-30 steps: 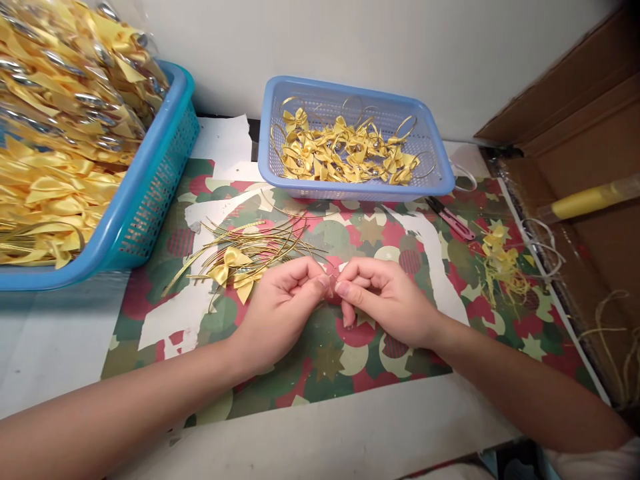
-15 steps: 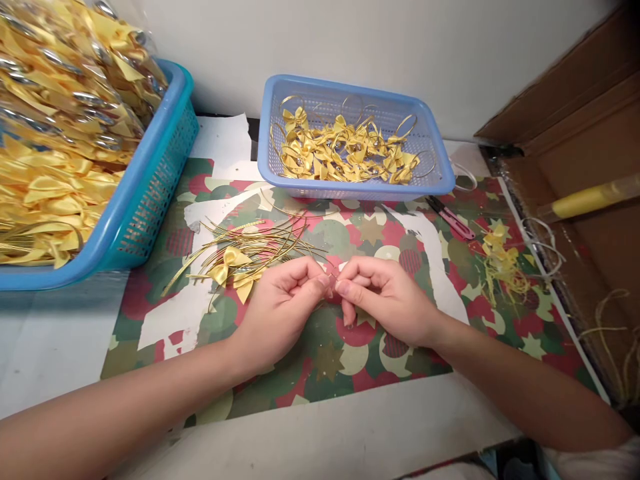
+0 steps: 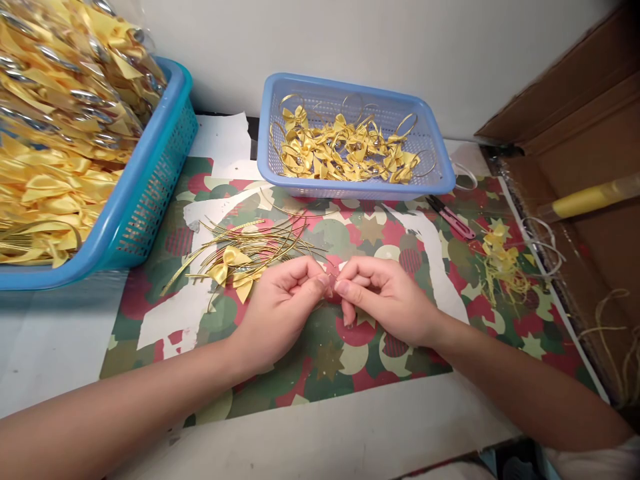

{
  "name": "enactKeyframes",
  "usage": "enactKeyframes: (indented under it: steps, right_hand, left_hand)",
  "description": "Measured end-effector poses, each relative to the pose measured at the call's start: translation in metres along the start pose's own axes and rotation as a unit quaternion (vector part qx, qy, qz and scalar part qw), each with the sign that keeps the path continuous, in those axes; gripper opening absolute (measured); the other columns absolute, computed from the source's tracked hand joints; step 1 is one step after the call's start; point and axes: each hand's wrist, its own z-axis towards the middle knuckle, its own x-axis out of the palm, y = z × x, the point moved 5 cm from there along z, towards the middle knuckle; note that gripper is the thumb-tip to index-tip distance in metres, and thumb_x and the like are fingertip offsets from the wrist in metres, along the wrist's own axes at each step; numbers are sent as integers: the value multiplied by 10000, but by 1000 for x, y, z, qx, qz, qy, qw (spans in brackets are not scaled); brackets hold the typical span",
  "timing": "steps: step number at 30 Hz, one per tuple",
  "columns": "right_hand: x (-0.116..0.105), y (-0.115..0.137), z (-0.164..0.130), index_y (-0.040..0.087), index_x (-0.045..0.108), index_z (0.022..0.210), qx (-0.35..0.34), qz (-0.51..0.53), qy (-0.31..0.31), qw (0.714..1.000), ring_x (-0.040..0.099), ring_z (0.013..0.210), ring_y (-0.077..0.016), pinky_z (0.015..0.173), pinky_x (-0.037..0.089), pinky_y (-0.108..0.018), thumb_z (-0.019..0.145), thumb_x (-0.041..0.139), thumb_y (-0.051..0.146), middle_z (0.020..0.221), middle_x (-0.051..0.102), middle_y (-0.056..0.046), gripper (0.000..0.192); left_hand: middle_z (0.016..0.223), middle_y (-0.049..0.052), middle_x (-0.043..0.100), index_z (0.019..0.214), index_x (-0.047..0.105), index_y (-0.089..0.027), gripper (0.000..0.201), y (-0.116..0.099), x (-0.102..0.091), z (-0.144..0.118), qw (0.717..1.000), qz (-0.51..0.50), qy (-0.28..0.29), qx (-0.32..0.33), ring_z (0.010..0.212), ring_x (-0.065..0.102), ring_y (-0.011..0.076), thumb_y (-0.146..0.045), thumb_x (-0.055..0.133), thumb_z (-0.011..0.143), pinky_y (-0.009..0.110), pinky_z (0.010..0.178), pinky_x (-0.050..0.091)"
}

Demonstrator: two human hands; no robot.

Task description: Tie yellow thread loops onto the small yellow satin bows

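Patterned paper (image 3: 330,363) in red and green covers your bench. At upper left your big teal basket (image 3: 150,193) brims with yellow bows; the smaller blue basket (image 3: 425,143) sits top centre. Gold wires (image 3: 250,243) and one yellow bow (image 3: 233,267) lie left of centre. Your left hand (image 3: 283,310) and right hand (image 3: 387,297) meet mid-frame, fingertips pinched together (what they grip is too small to tell).

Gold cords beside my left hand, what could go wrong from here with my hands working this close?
The gold cords lie in a loose fan touching the left hand; a wrist shift could scatter or tangle them with the yellow bow. The piece pinched between both thumbs is barely visible, so the right hand might drop it unnoticed on the busy patterned mat.
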Motion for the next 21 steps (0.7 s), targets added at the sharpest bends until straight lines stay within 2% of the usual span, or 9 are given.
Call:
enactKeyframes:
  steps: [21]
  right_hand:
    - [0,1,0,189,515,721,8,-4,5,1000,550,530,-70,541,427,-221,934,528,302,566,618,44,242]
  left_hand:
    - [459,-81,402,599,509,-194,231,2,-1,0,1000,-11,-1,-5,414,335,65,-256,541,820,194,373,270]
